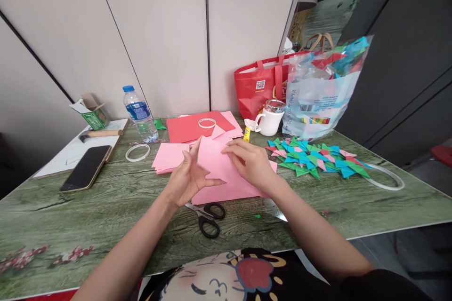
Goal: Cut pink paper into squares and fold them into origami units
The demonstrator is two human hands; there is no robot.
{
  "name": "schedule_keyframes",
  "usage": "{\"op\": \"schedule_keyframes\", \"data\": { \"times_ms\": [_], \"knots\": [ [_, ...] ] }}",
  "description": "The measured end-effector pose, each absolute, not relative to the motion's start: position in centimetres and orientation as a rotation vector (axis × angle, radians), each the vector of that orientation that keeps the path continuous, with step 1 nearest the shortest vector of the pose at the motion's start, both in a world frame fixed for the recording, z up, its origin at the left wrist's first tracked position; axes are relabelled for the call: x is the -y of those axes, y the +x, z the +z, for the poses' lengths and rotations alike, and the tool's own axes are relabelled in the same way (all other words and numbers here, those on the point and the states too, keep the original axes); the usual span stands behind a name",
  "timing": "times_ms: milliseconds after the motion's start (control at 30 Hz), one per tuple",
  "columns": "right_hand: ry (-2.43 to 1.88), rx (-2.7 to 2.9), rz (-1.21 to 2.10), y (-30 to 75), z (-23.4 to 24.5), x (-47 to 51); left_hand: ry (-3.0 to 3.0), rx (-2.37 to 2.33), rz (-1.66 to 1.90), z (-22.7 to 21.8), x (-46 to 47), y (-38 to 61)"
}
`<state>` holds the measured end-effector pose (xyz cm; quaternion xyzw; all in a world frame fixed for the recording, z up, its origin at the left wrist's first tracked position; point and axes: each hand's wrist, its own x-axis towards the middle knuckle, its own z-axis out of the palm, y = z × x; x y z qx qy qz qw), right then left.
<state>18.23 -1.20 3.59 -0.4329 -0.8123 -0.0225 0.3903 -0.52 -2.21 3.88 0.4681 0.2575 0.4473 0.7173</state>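
Note:
My left hand [189, 178] and my right hand [252, 162] both hold one pink paper sheet [215, 160], lifted a little above a pile of pink sheets [229, 190] on the green wood-patterned table [106, 207]. The left fingers pinch the sheet's left edge; the right fingers press on its right side. Black-handled scissors [208, 216] lie just below my hands. A smaller stack of pink squares [169, 156] sits to the left of the sheet.
Red paper [190, 128] with a tape ring lies behind. A water bottle [140, 114], a phone [86, 168], a white mug [270, 120], a glue stick [246, 134], a heap of folded coloured triangles [314, 159], a plastic bag [323, 89] and a red bag [259, 85] stand around.

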Motion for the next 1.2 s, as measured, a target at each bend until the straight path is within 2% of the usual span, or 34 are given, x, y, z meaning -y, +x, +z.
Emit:
{"op": "schedule_keyframes", "data": {
  "times_ms": [133,500,800,900,1100,1200],
  "knots": [
    [-1.085,2.031,0.186,18.7,3.7,0.6,1.061,-0.590,1.017,3.8,2.0,-0.9],
    [-1.034,1.969,0.530,19.1,3.7,-0.2,0.954,-0.671,1.070,3.3,0.9,-1.6],
    [-1.123,2.006,0.573,19.3,2.9,-0.8,1.026,-0.764,0.961,3.2,-0.1,-2.8],
    [-1.128,2.024,0.586,19.3,2.7,-1.0,1.172,-0.835,0.869,3.3,-0.2,-3.4],
    [-1.081,2.040,0.635,19.2,2.3,-1.1,1.828,-0.859,0.763,3.3,0.0,-3.3],
    [-1.066,2.059,0.618,18.9,2.1,-1.0,1.926,-0.875,0.744,3.2,0.0,-3.0]
  ]
}}
